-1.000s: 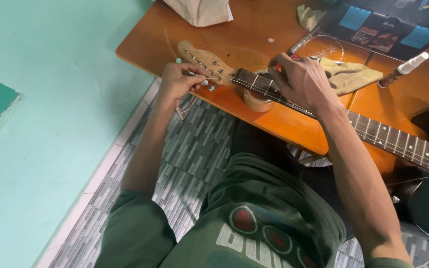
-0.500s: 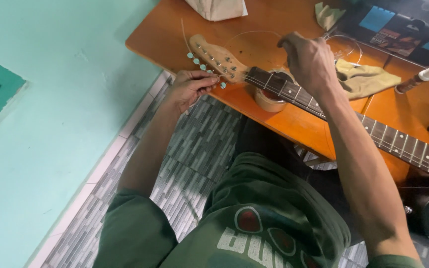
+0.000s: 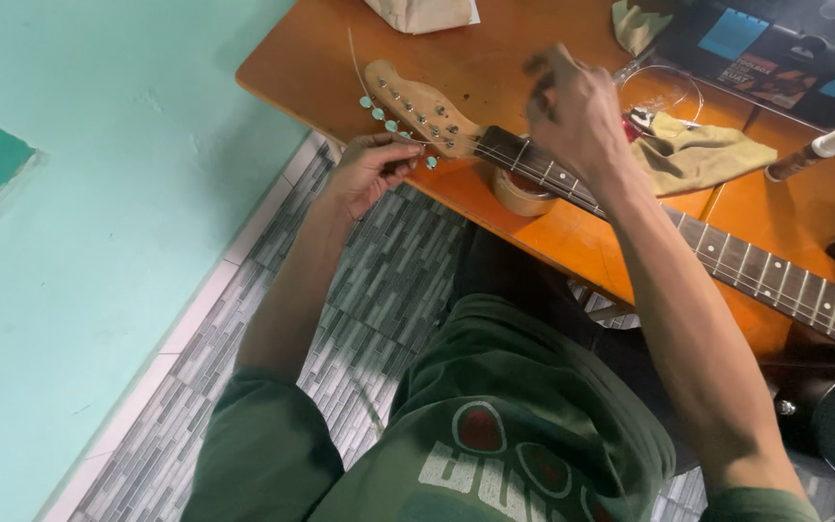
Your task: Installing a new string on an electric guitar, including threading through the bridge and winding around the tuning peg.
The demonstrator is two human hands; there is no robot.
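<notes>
An electric guitar lies across the orange table (image 3: 321, 72), its pale wooden headstock (image 3: 417, 111) pointing left and its dark fretted neck (image 3: 756, 266) running right. My left hand (image 3: 369, 172) reaches up from below the table edge and pinches a tuning peg (image 3: 416, 155) on the headstock's near side. My right hand (image 3: 572, 111) hovers blurred above the neck by the nut, fingers pinched together on a thin guitar string that barely shows. A loose string end (image 3: 353, 58) curls up beyond the headstock.
A tape roll (image 3: 519, 193) props the neck. An olive cloth (image 3: 703, 150), a coil of wire (image 3: 669, 82), a white-tipped bottle (image 3: 823, 147) and a dark mat (image 3: 775, 53) lie behind. Paper bag (image 3: 422, 12) at the back. Grey tiled floor (image 3: 379, 300) below, turquoise wall (image 3: 99, 193) left.
My right hand has lifted off the neck and risen above it with fingers pinched. My left hand has slid from the headstock top to the pegs at its near edge.
</notes>
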